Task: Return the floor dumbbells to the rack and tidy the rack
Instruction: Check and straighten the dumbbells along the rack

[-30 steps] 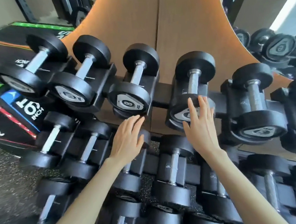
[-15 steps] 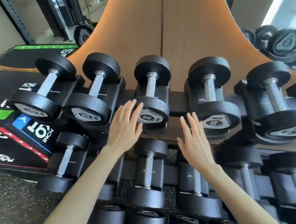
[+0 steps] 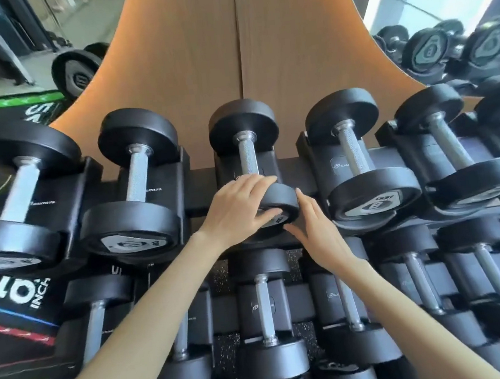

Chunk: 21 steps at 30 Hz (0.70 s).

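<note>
A black dumbbell rack (image 3: 344,165) holds rows of black dumbbells with steel handles. In the top row's middle cradle lies one dumbbell (image 3: 247,156). My left hand (image 3: 238,208) is wrapped over the top and left side of its near head (image 3: 280,197). My right hand (image 3: 317,231) presses flat against the right side and underside of that same head, fingers straight. Both forearms reach in from the bottom of the view. Part of the head's silver label shows between the hands.
Neighbouring dumbbells sit close on both sides, one at the left (image 3: 138,181) and one at the right (image 3: 359,160). A lower row (image 3: 266,310) lies under my arms. A wooden panel (image 3: 238,53) rises behind. A black plyo box (image 3: 14,291) stands left.
Both hands have moved onto the near head of the middle top-row dumbbell; earlier they hovered open below the row. The camera has shifted closer and centred on that dumbbell.
</note>
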Tool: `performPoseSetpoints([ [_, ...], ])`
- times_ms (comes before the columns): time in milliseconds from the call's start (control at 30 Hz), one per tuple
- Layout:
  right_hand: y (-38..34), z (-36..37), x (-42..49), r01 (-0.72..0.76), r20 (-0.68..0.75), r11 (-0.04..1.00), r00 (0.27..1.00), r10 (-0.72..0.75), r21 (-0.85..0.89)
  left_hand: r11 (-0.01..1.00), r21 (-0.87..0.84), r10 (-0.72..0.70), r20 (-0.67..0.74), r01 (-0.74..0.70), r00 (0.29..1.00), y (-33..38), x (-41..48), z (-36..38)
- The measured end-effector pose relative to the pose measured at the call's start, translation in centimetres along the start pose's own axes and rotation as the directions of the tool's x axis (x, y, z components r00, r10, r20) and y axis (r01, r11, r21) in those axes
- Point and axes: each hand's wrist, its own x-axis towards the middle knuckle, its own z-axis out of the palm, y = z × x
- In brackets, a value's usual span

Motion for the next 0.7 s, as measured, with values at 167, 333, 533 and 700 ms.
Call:
performPoseSetpoints([
  [167, 1.8, 0.5, 2.6, -0.077, 0.176, 0.913, 0.984, 0.006, 0.4, 1.0, 0.006, 0.021, -0.137, -0.021, 0.99, -0.3, 0.5, 1.2],
  [333, 2.0, 0.9, 3.3, -0.029, 0.18, 0.901, 0.982, -0.055, 0.433, 1.0, 0.021, 0.013, -0.23, -0.008, 0.973, -1.1, -0.3, 1.6],
  [533, 0.2, -1.9, 4.2, 0.262, 0.111, 0.96, 0.962, -0.251, -0.1, 0.942, -0.31, -0.245, -0.384, 0.126, 0.89, -2.2, -2.9, 3.3],
  [700, -3.6, -3.7, 5.8, 0.488, 0.086, 0.749, 0.858, -0.507, -0.449, 0.712, -0.639, -0.633, -0.401, 0.293, 0.662, -1.3, -4.8, 5.6],
])
